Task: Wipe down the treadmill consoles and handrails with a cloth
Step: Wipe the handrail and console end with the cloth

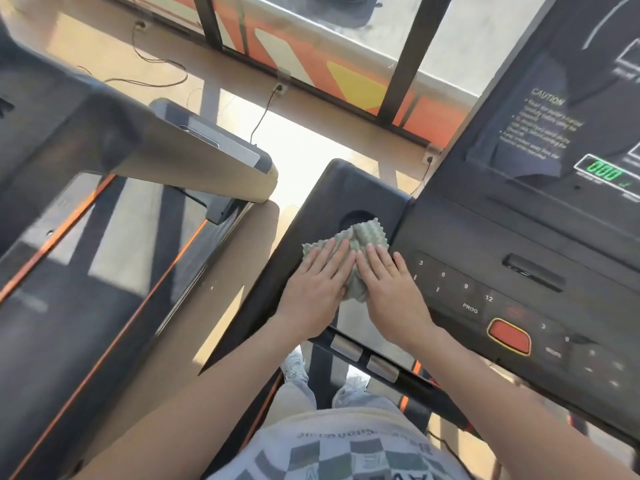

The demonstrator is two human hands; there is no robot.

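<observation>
We are pressing the cloth (pixel 349 251) flat under our left hand (pixel 318 285) and right hand (pixel 391 285), fingers straight and gripping nothing, on the console's (pixel 485 244) left tray beside its cup recess (likely for even pressure).

The cloth (pixel 360 237) is pale green with a raised, bumpy texture. The console (pixel 467 237) is black, and its keypad numerals are white. Its stop button (pixel 509 336) is red with a yellow rim, and the display digits (pixel 604 174) glow green. The neighbouring treadmill (pixel 104 306) is black with thin orange stripes. The shirt (pixel 346 455) carries a grey-and-white checkerboard. The floor (pixel 225 81) is tan. The wall panel (pixel 294 53) is orange with yellow and white shapes.
</observation>
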